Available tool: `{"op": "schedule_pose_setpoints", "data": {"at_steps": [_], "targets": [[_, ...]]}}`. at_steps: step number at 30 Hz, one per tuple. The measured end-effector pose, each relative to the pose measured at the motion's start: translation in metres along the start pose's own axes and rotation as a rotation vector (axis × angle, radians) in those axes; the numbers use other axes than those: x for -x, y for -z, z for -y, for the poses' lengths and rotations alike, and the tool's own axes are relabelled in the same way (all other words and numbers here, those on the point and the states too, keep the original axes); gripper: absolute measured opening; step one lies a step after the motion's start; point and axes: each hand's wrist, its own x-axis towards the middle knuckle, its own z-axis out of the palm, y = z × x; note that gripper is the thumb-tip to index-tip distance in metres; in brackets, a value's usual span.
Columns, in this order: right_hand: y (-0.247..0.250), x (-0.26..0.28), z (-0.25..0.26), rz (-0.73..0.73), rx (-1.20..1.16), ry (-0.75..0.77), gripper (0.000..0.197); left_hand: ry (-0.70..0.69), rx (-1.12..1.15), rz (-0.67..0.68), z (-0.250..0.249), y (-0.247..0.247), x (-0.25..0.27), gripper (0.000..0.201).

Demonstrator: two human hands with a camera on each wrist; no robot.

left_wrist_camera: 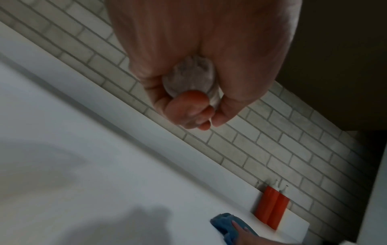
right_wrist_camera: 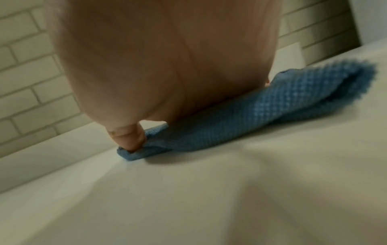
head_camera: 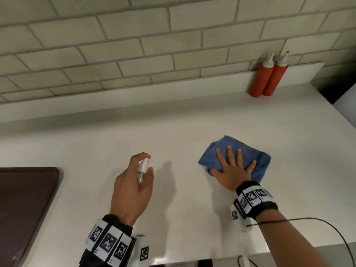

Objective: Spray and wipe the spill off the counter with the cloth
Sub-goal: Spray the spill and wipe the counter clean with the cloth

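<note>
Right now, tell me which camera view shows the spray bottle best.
The head view: the small clear spray bottle shows its white nozzle and neck upright in the left hand, index finger on top. The left wrist view shows only its blurred base between curled fingers. The right wrist view shows none of it, only the blue cloth.

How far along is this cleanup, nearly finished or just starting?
Midway, it seems. No spill shows on the white counter, so spraying may be done. In hand: the left hand grips a small spray bottle; the right hand presses flat on the blue cloth. Left: finish wiping.
</note>
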Motion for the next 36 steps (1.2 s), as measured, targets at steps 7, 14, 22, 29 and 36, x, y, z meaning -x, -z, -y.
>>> {"op": "schedule_pose_setpoints", "data": {"at_steps": [7,14,22,29,36], "targets": [[0.012,-0.05,0.087,0.084,0.096,0.157,0.084,0.096,0.058,-0.013,0.028,0.04,0.031,0.038],[-0.069,0.069,0.177,0.03,0.167,0.564,0.087,0.119,0.12,-0.101,0.064,0.085,0.049,0.036],[-0.095,0.115,0.2,-0.024,0.183,0.586,0.084,0.131,0.138,-0.085,0.11,0.128,0.065,0.037],[-0.08,0.062,0.306,0.099,0.186,0.412,0.085,0.165,0.151,-0.112,0.153,0.17,0.081,0.037],[-0.142,0.171,0.317,-0.034,0.211,0.726,0.079,0.177,0.141,-0.055,0.188,0.185,0.085,0.038]]}}
